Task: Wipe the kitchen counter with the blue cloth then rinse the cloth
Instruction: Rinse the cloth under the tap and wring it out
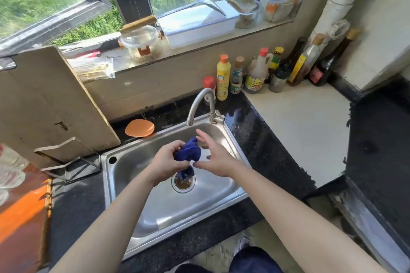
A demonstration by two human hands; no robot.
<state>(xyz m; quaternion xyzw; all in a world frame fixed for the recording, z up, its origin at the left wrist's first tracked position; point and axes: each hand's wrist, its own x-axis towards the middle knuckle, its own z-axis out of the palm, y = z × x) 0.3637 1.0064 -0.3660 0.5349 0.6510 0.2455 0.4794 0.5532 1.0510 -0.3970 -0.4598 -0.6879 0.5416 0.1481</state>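
Over the steel sink (155,206), the left hand (166,162) grips the blue cloth (188,152) with curled fingers; the cloth is deep blue, nubbly and bunched into a wad, with a thin tail hanging above the drain (183,184); the right hand (216,157) has its fingers spread apart, holding nothing, thumb tip just beside the wad; bare basin lies left of and nearer than the hands, the right wall sits close; the cloth's long axis runs from the tail up towards the faucet (199,102); beyond stand bottles (223,77).
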